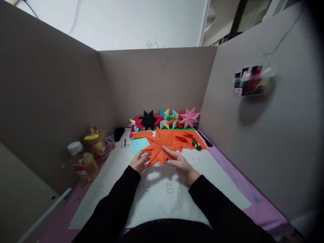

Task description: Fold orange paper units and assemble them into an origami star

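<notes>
An orange folded-paper star (159, 143) with several points is held up above the white sheet (202, 189). My left hand (139, 162) grips its lower left edge, the fingers partly behind the paper. On the lower right side my right hand (181, 163) is closed on the star, its thumb or finger lying across the front near the centre. Behind the star lie more orange folded pieces (186, 138), partly covered by it, and a light blue paper sheet (136, 145).
Along the back wall stand a black star (148, 120), a pink star (189, 117) and several multicoloured ones. Small scissors (125, 144) lie left, a yellow-black cutter (196, 144) right. A glue bottle (84, 163), a brown jar (95, 145) and a clear cup (109, 138) line the left side.
</notes>
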### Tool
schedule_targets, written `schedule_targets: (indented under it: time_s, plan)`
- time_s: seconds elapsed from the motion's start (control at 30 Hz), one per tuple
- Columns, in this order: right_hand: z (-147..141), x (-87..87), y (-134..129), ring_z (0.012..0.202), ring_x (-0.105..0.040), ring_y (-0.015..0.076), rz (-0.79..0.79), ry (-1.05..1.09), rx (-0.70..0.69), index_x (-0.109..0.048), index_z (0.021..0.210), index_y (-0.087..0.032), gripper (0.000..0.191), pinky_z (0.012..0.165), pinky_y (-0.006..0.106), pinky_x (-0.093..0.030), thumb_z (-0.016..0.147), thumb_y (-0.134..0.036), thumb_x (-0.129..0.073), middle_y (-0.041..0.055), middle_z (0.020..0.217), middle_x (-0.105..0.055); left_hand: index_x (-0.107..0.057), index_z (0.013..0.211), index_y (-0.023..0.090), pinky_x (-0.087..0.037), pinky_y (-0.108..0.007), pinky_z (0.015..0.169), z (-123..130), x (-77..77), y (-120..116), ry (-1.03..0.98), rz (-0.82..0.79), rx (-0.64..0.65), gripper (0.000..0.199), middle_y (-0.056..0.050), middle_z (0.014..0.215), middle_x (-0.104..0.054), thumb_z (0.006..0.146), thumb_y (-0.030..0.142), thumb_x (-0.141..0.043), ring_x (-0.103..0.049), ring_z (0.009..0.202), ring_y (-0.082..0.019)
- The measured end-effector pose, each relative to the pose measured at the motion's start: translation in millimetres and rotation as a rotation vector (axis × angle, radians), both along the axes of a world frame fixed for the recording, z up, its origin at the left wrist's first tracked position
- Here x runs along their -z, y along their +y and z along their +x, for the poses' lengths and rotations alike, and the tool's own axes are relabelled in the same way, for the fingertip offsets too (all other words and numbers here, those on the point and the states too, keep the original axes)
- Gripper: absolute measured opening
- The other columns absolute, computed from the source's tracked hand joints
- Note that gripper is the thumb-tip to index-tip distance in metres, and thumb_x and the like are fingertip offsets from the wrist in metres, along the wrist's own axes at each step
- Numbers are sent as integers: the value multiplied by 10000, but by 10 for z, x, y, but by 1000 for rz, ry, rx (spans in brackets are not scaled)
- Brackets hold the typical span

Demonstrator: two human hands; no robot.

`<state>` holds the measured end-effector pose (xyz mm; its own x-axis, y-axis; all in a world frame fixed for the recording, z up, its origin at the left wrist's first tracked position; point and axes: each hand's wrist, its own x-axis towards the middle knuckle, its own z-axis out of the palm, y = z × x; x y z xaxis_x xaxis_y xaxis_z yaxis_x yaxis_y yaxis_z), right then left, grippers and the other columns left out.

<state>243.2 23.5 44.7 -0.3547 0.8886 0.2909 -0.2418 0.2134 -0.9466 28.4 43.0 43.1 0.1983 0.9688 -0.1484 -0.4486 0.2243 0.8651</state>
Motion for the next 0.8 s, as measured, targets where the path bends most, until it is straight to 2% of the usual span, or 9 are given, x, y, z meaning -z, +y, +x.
schedule_targets:
  time_s: [0.17, 0.3, 0.4, 0.5, 0.57, 0.73, 0.8]
  plan:
    - [-90, -4, -73, 1241, -413, 276, 28, -173, -103, -419, 1315, -251, 641, 1042, 455, -285, 728, -293, -672, 38, 1353, -463, -630, 939, 123, -503, -292, 679, 5, 25, -7, 60, 69, -7, 509, -96, 893, -695, 521, 341, -820, -656, 786, -209]
    - [-134, -34, -137, 1235, -415, 270, -8, -134, -187, -374, 1343, -255, 699, 1024, 451, -307, 719, -317, -682, 44, 1364, -448, -666, 877, 107, -517, -340, 737, -2, -2, -34, 53, 49, -18, 449, -108, 863, -713, 505, 301, -826, -670, 784, -244]
    - [-108, -34, -144, 1229, -426, 266, -29, -22, -229, -465, 1291, -253, 662, 1040, 443, -276, 685, -368, -705, 60, 1313, -508, -673, 856, 97, -523, -355, 724, -18, -17, -37, 68, 54, -44, 412, -114, 823, -719, 526, 298, -814, -676, 755, -254]
    - [-25, -9, -108, 1122, -527, 268, -64, 192, -263, -615, 1140, -257, 559, 1010, 446, -316, 645, -504, -693, 74, 1154, -627, -671, 877, 87, -520, -402, 748, -63, -44, -23, 38, 57, -53, 420, -130, 822, -717, 531, 281, -809, -675, 770, -281]
    - [50, -1, -78, 1082, -554, 264, -91, 259, -301, -664, 1049, -289, 508, 990, 451, -337, 636, -585, -657, 62, 1106, -652, -670, 887, 78, -512, -439, 760, -104, -71, -14, 27, 51, -20, 434, -148, 821, -714, 525, 271, -811, -673, 778, -305]
    - [223, -38, -34, 1080, -552, 281, -173, 156, -326, -673, 973, -296, 643, 955, 477, -351, 544, -764, -572, 61, 1164, -621, -676, 854, 56, -506, -468, 727, -198, -127, -17, 87, 65, 82, 435, -177, 792, -706, 510, 285, -812, -668, 763, -339]
    - [273, -41, -24, 1083, -550, 292, -168, 108, -350, -666, 986, -282, 706, 956, 490, -337, 521, -800, -547, 76, 1166, -618, -679, 856, 55, -506, -455, 722, -225, -133, -16, 90, 90, 81, 449, -171, 771, -705, 500, 291, -816, -667, 769, -338]
